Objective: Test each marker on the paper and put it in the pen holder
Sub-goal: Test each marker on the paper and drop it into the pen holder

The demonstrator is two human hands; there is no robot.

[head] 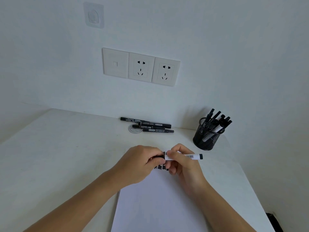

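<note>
Paper (158, 206) – one white sheet, flat on the table (66, 148) at the near edge, with black scribbles (160, 167) at its far end, partly hidden by the hands.

Marker (192, 156) – white barrel with a barcode label, held level above the scribbles, black tail pointing right toward the holder.

Left grip (142, 163) – bare hand, fingers clamped round the marker's black end; whether that cap was seated or loose could not be told.

Right grip (182, 163) – bare hand, thumb and fingers clamped on the white barrel just beside the left.

Spare markers (147, 125) – four, black, lying side by side near the wall, well apart from the paper.

Holder (206, 138) – black mesh cup, upright at the far right of the table, several markers standing tilted in it.

Sockets (142, 66) – a row of three white plates on the wall above the spare markers.
</note>
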